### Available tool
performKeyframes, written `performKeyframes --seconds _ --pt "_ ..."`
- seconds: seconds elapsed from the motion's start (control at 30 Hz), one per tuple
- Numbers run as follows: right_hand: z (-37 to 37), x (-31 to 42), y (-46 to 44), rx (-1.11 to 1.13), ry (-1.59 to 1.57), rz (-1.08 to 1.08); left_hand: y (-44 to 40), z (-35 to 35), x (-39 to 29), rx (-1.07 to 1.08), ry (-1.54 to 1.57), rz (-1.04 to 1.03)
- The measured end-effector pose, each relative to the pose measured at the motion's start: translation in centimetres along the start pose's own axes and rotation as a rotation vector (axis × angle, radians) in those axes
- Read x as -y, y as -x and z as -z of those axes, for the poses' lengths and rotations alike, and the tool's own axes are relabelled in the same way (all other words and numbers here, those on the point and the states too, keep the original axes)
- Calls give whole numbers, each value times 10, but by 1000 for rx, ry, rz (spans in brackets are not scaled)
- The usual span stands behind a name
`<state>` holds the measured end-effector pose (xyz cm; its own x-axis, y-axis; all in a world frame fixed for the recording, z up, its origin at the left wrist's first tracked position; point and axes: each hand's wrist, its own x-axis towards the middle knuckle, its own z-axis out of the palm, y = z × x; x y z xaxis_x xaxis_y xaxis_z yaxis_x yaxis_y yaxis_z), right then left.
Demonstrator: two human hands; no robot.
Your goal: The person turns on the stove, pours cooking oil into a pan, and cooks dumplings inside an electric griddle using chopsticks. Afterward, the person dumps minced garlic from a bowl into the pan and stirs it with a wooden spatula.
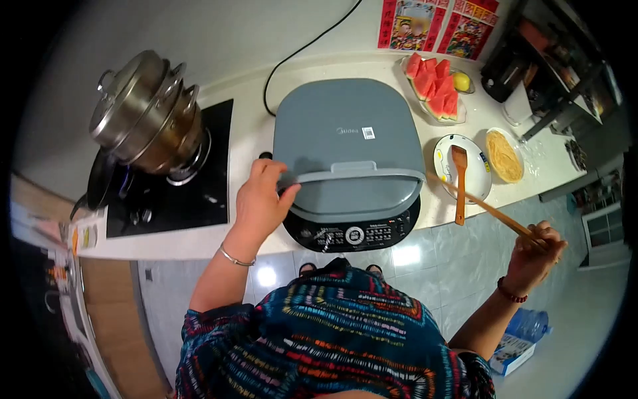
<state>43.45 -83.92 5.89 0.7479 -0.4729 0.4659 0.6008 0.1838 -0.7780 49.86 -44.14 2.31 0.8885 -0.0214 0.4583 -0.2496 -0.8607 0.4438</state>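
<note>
A Midea electric griddle is set on the desk; the left hand is placed at its lid's left front corner, grip unclear. Wooden chopsticks are clenched by the right hand, right of the griddle.

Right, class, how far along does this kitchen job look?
The watermelon is already cut. In hand: the left hand is at the griddle lid, which looks lowered; the right hand holds chopsticks. Probably left: using the tan food in the white dish; the spatula lies idle on the plate. The griddle's inside is hidden.
</note>
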Motion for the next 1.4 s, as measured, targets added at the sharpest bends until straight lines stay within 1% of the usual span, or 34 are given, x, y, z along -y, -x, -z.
performKeyframes --seconds 0.03,0.07,0.1,0.13,0.17,0.23,0.27,0.33,0.4,0.5,0.57,0.6,0.67,0.73,0.8,0.87,0.93,1.0,1.03,1.1,1.2,1.23,1.27,1.33,1.37,1.4 --pt "-7 3 9 -16 -70 -53 -3 -1 9 -3 21 -23" --pt "-11 2 18 -24 -58 -30 -5 -3 21 126 51 -80" --pt "-13 0 25 -82 -115 -59 -8 -4 31 257 76 -138" --pt "-14 -3 32 -139 -173 -90 -10 -5 37 257 89 -157" --pt "-16 -4 40 -150 -160 -74 -12 -6 40 296 50 -211" --pt "-19 -5 56 -76 -326 -104 -15 -10 45 349 0 -287" --pt "-20 -4 64 -95 -313 -91 -16 -13 49 361 12 -307" --pt "-24 -1 77 -41 -446 -151 -18 -18 55 319 6 -374" --pt "-26 6 88 -80 -432 -166 -21 -17 57 322 23 -394" --pt "-25 17 96 -79 -405 -170 -27 -12 51 332 26 -389" --pt "-25 24 100 -168 -350 -136 -31 -10 48 307 48 -367" --pt "-23 24 104 -177 -350 -133 -33 -10 47 313 48 -374" --pt "-19 25 108 -161 -346 -96 -42 -8 49 211 75 -424" --pt "-13 24 111 -161 -356 -98 -57 0 48 219 117 -404" --pt "-6 25 114 -156 -362 -104 -78 11 44 126 94 -430" --pt "0 26 116 -175 -324 -79 -104 28 32 203 76 -303" --pt "3 26 120 -180 -293 -89 -132 36 31 215 83 -222" --pt "6 23 123 -182 -263 -101 -158 45 26 244 176 -96" --pt "7 19 125 -194 -232 -128 -172 47 28 245 174 -98" --pt "0 11 127 -243 -185 -187 -200 50 36 283 107 -183" --pt "-14 -7 127 -221 -149 -249 -227 53 38 255 80 -188" --pt "-15 -16 126 -244 -128 -279 -230 53 36 215 153 -144" --pt "-19 -22 124 -276 -153 -330 -237 53 36 213 153 -143" --pt "-25 -40 119 -279 -160 -387 -251 55 39 297 312 32" --pt "-28 -50 115 -285 -158 -404 -253 52 38 265 385 35" --pt "-33 -59 110 -293 -155 -421 -256 52 38 261 385 35"
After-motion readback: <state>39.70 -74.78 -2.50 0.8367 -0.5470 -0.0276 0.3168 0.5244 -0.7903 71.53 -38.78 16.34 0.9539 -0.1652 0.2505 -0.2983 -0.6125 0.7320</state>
